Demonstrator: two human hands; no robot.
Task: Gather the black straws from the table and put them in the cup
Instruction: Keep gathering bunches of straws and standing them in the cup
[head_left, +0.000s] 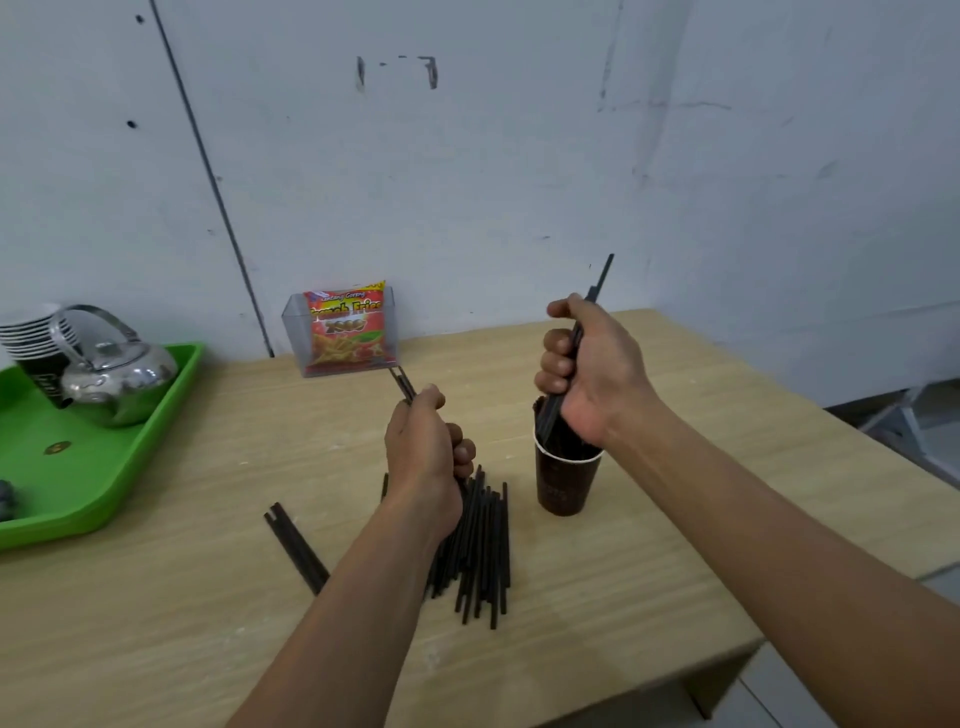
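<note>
A small bundle of straws (597, 291) is held in the right hand (587, 374). Its fingers (553, 358) are curled tightly round the stems, and the lower ends are set into the dark paper cup (563, 483), where more straws can be seen standing. A few straws (404, 384) are gripped in the left hand (426, 441), its fingers (462, 449) clamped round them, with the tips showing at 11 o'clock above the knuckles.

The cup stands upright on the worktop (208, 597), at about 3 o'clock from the left hand. The main heap of black straws (480, 545) lies flat at 8 o'clock from the cup, near it but apart, and is partly hidden under the left wrist. A stray pair (296, 545) lies at 9 o'clock from the heap.

The straws are judged to be very light, thin and fairly stiff, with smooth sides that could let single stems slide out of a loose hold. They are best taken several at once, near the middle of their length, so that the ends stay level and no stem droops. A hard squeeze is best avoided, since hollow stems could be flattened.

The cup is also judged to be light and could be tipped by long stems leaning on its rim. A bundle should therefore be lowered straight down rather than dropped at a slant.
</note>
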